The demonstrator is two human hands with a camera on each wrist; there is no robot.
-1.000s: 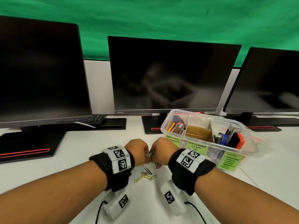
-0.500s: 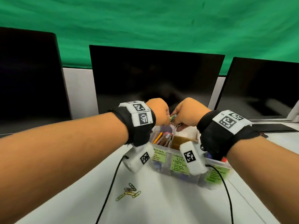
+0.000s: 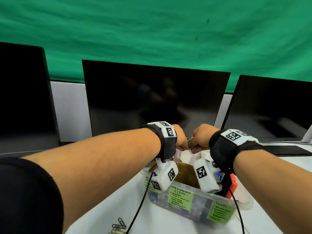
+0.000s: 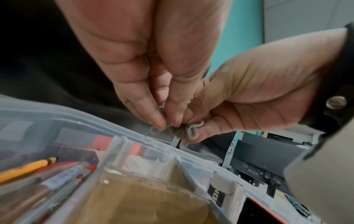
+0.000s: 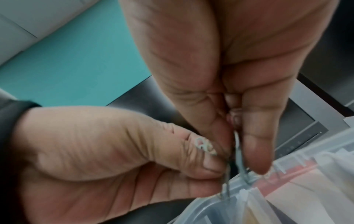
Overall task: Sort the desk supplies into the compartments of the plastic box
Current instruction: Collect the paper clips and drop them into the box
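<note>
Both hands meet above the far side of the clear plastic box (image 3: 199,202). My left hand (image 3: 183,145) and right hand (image 3: 196,146) together pinch a small bunch of paper clips (image 3: 190,143). In the left wrist view the left hand (image 4: 166,122) grips the paper clips (image 4: 191,132) against the right hand's palm, just above the box rim (image 4: 91,119). In the right wrist view the right hand (image 5: 247,157) pinches the paper clips (image 5: 238,153), and one clip hangs down to the box rim (image 5: 226,195). Several more paper clips (image 3: 119,226) lie on the desk.
The box's left compartment holds pencils and pens (image 4: 38,171), the middle one a brown roll (image 4: 145,201), the right one an orange and black tool (image 3: 232,184). Green labels (image 3: 180,197) mark its front. Three dark monitors (image 3: 152,98) stand behind. Wrist-camera cables (image 3: 140,206) trail across the desk.
Both hands have lifted a bunch of paper clips off the desk and carried it up and forward over the box. Some clips stayed on the desk.
</note>
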